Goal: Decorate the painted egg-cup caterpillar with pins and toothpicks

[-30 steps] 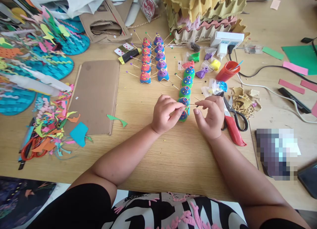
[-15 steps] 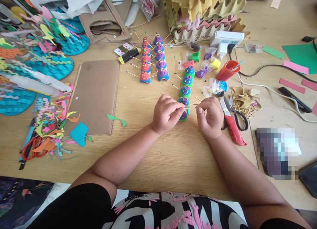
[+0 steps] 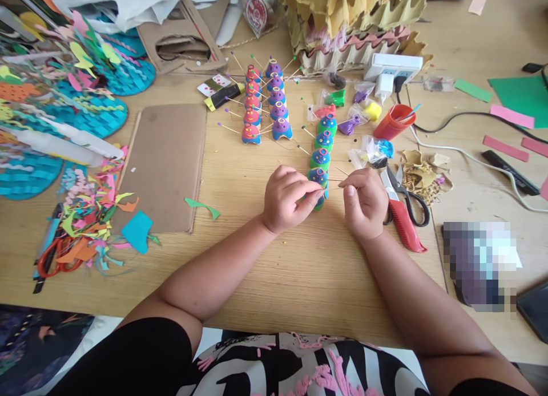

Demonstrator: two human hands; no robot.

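A row of blue and green clay-covered humps (image 3: 323, 139) runs toward me, with thin sticks at its sides. At its near end my left hand (image 3: 291, 201) is closed in a pinch, its fingertips over the last hump; what they hold is too small to make out. My right hand (image 3: 363, 203) stands just right of the row, fingers curled, a thin stick near its fingertips. Whether it grips that stick is unclear. Farther back stand a red and blue row (image 3: 251, 108) and a purple and blue row (image 3: 278, 102), both with sticks poking out.
Black-handled scissors (image 3: 413, 202) and a red-handled cutter (image 3: 402, 222) lie beside my right hand. Behind are a red cup (image 3: 394, 122), clay bags and a power strip (image 3: 393, 67). Cardboard (image 3: 165, 168) and paper scraps (image 3: 94, 213) lie left; egg trays (image 3: 351, 25) are stacked at the back.
My right thumb has moved slightly right, away from my left fingertips. The light stick that spanned the gap between both pinches no longer shows there.
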